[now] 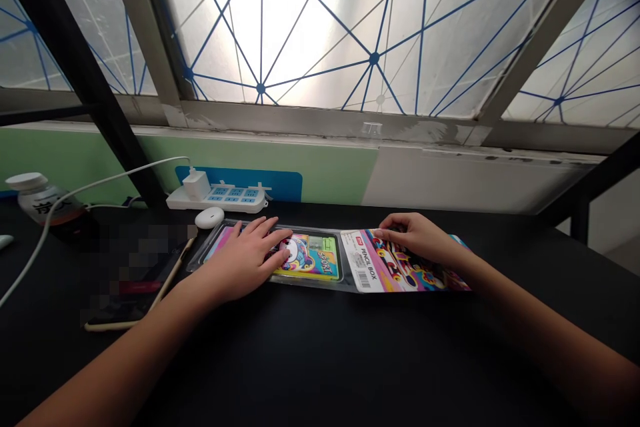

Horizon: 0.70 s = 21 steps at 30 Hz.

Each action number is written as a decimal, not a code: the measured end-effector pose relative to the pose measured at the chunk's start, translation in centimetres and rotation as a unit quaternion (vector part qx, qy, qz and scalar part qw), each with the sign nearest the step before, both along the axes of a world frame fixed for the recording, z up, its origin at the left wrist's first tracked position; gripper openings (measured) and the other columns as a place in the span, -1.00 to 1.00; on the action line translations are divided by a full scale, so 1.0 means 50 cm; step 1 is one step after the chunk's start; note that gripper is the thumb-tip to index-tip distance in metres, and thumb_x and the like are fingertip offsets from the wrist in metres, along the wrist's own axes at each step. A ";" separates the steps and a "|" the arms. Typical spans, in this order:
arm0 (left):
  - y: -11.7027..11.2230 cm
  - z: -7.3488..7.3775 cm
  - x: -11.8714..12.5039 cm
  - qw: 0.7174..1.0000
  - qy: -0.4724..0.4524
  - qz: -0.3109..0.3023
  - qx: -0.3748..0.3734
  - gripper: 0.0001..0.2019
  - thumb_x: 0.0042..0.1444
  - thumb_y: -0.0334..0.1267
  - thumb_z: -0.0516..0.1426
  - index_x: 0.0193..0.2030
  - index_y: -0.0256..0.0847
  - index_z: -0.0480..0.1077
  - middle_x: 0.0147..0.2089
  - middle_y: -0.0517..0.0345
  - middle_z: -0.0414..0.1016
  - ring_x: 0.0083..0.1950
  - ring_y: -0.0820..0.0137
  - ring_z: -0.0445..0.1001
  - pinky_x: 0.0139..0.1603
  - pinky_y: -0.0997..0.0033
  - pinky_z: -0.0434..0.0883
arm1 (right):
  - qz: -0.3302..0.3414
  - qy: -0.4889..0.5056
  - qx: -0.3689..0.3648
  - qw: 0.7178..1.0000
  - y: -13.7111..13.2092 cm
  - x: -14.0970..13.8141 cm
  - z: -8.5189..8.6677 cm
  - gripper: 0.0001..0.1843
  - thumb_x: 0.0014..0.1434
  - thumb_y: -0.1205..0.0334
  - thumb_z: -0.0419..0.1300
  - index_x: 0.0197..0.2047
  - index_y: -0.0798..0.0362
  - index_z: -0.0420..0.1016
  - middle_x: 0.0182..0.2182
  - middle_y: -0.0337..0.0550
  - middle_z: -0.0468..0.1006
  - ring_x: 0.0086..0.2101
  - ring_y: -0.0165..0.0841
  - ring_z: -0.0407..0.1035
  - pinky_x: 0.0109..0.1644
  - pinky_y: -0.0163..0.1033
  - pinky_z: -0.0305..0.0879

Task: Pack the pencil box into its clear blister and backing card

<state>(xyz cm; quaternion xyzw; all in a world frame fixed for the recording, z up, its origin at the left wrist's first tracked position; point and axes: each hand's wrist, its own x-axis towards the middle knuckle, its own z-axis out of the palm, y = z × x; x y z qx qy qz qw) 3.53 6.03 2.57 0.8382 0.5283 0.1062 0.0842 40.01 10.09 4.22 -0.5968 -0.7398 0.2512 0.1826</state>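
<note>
A colourful pencil box (325,257) with a cartoon character and "SPORT" on its lid lies in a clear plastic tray (349,280). My left hand (245,257) rests palm down across its left part, fingers spread. To the right, joined to or touching the tray's edge, is a printed cardboard sheet (367,267) marked "PENCIL BOX", with a barcode and bright cartoon figures. My right hand (417,235) is over this card, thumb and forefinger closed together at its upper edge. The palm and wrist cover part of the artwork.
Behind the tray lie a small round white case (209,217) and a white power strip (220,199) with a plugged charger (197,184). A white cable (100,181) curves left past a white-capped jar (37,200). A dark, beige-edged item (173,277) lies left. A window frame (320,121) stands behind.
</note>
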 end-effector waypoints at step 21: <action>-0.025 0.027 0.039 0.895 -0.443 0.041 0.022 -0.69 0.35 -0.01 0.03 -0.02 -0.09 0.49 0.24 0.11 0.47 0.30 0.13 0.38 0.32 0.18 0.29 | 0.104 -0.026 -0.065 0.992 -0.019 -0.023 0.003 -0.53 0.20 -0.27 0.16 -0.21 0.00 0.53 -0.31 -0.17 0.61 -0.31 -0.24 0.46 -0.30 -0.22 0.32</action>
